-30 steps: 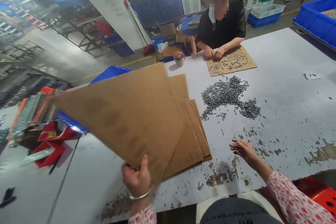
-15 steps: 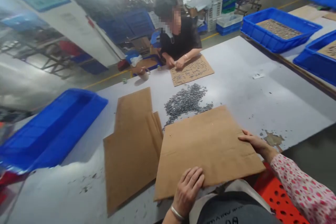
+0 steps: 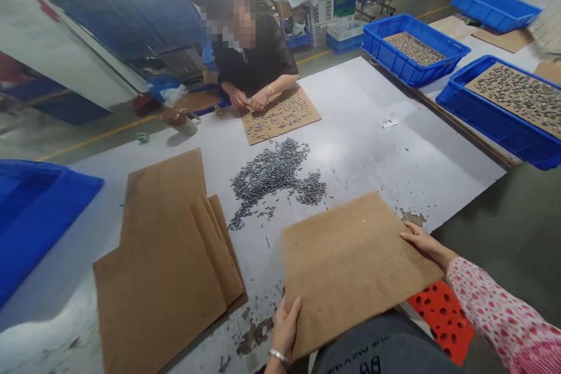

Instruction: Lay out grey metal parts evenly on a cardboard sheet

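A flat cardboard sheet (image 3: 350, 274) lies between my hands at the near table edge, partly over my lap. My left hand (image 3: 284, 327) grips its left edge, thumb on top and the other fingers hidden beneath. On the right edge, my right hand (image 3: 423, 242) holds it the same way, fingertips partly out of sight. Just beyond the sheet spreads a heap of small dark grey metallic pieces (image 3: 272, 172). To the left rests a stack of cardboard sheets (image 3: 162, 269), overlapping unevenly.
Across the table a co-worker (image 3: 258, 52) handles small pieces over a cardboard sheet (image 3: 302, 111) dotted with them. Blue trays (image 3: 412, 73) stand at right, and a blue bin (image 3: 39, 210) at left. A red perforated stool (image 3: 442, 315) is below the table edge.
My left hand has shifted from the sheet's near edge to its left edge. The sheet has moved away from the stack at left. My view has turned right.
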`<state>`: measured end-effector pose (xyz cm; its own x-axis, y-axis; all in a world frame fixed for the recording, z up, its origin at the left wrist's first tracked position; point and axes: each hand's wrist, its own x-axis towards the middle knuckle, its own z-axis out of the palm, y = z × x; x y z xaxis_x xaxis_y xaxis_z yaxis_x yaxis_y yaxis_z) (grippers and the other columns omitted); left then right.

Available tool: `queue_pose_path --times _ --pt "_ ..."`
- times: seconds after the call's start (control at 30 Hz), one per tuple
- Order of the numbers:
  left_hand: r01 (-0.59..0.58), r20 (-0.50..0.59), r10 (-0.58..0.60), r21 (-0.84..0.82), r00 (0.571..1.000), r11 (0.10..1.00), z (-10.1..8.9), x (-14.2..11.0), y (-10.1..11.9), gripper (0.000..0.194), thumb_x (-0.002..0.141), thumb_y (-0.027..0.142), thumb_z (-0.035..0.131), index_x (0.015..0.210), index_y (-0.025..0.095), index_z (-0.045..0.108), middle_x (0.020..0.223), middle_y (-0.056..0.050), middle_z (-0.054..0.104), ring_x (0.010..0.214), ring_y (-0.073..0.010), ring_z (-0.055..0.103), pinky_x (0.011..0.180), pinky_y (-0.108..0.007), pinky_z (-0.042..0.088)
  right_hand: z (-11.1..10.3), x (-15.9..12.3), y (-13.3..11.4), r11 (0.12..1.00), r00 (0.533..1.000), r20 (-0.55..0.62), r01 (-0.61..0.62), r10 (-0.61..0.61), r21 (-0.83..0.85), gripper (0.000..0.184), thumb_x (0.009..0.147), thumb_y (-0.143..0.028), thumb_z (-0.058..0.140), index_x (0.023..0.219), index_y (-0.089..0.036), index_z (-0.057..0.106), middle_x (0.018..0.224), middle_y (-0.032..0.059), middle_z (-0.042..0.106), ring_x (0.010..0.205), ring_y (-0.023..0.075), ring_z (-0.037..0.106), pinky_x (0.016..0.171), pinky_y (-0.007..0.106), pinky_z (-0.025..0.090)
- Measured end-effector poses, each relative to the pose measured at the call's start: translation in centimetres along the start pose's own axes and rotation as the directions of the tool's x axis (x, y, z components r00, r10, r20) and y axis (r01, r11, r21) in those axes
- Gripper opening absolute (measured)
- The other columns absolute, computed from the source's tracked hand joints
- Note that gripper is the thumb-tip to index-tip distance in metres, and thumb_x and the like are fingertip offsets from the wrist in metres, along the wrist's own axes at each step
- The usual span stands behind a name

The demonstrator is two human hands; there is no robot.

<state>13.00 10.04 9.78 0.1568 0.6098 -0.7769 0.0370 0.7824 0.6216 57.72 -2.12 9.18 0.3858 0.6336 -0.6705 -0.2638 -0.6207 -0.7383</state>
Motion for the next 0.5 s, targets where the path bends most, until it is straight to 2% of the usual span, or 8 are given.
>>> queue_pose_path --times 0.1,0.17,0.27,0.37,0.43,0.5 --pt "0.050 -0.023 -0.051 -0.026 0.998 0.998 -0.1 0.6 -1.8 0.054 0.058 0.042 0.082 0.102 0.017 0.063 0.097 -0.011 0.073 0.086 -0.0271 0.070 0.074 -0.038 0.058 -0.5 0.9 -0.4 0.993 0.998 -0.058 0.005 -0.012 -0.117 0.066 0.071 -0.038 0.071 0.131 -0.023 0.048 0.107 0.0091 0.070 0.086 0.0241 0.069 0.074 0.037 0.058" --pt "0.055 -0.047 -0.057 -0.045 0.997 0.997 0.0 1.6 -1.9 0.052 0.062 0.041 0.080 0.106 0.017 0.062 0.099 -0.012 0.072 0.087 -0.0270 0.070 0.073 -0.038 0.059 -0.6 2.5 -1.6 0.987 0.999 -0.047 -0.012 0.005 -0.161 0.072 0.071 -0.037 0.072 0.137 -0.024 0.044 0.102 0.0081 0.071 0.081 0.0237 0.070 0.072 0.037 0.058" --pt "0.014 -0.088 -0.022 -0.091 0.996 0.996 1.1 3.9 0.2 0.048 0.068 0.036 0.078 0.108 0.016 0.061 0.097 -0.013 0.072 0.087 -0.0254 0.070 0.073 -0.038 0.058 0.2 6.7 -4.9 0.983 1.000 0.005 0.007 -0.006 -0.183 0.076 0.072 -0.035 0.071 0.140 -0.022 0.040 0.099 0.0086 0.072 0.076 0.0226 0.069 0.070 0.036 0.057" --pt "-0.039 -0.151 0.019 -0.132 0.988 0.991 3.2 5.7 3.4 0.044 0.070 0.032 0.077 0.107 0.015 0.060 0.095 -0.012 0.072 0.084 -0.0235 0.070 0.075 -0.037 0.058 1.7 11.7 -9.8 0.972 0.996 0.084 0.047 -0.028 -0.232 0.075 0.074 -0.033 0.069 0.141 -0.021 0.038 0.099 0.0089 0.072 0.074 0.0219 0.069 0.066 0.035 0.056" --pt "-0.074 -0.209 0.041 -0.149 0.977 0.986 5.1 5.9 4.9 0.041 0.070 0.032 0.077 0.104 0.015 0.060 0.094 -0.012 0.072 0.084 -0.0235 0.070 0.077 -0.038 0.058 2.3 14.3 -13.1 0.954 0.989 0.136 0.087 -0.050 -0.287 0.070 0.076 -0.033 0.066 0.140 -0.020 0.040 0.096 0.0080 0.072 0.073 0.0211 0.068 0.065 0.033 0.055" --pt "-0.108 -0.278 0.064 -0.147 0.959 0.983 7.4 5.4 5.1 0.042 0.069 0.036 0.076 0.102 0.015 0.060 0.095 -0.012 0.071 0.087 -0.0243 0.069 0.080 -0.039 0.057 2.2 15.8 -15.5 0.922 0.981 0.180 0.135 -0.072 -0.363 0.066 0.077 -0.033 0.064 0.138 -0.020 0.042 0.091 0.0065 0.072 0.073 0.0203 0.068 0.065 0.031 0.055"
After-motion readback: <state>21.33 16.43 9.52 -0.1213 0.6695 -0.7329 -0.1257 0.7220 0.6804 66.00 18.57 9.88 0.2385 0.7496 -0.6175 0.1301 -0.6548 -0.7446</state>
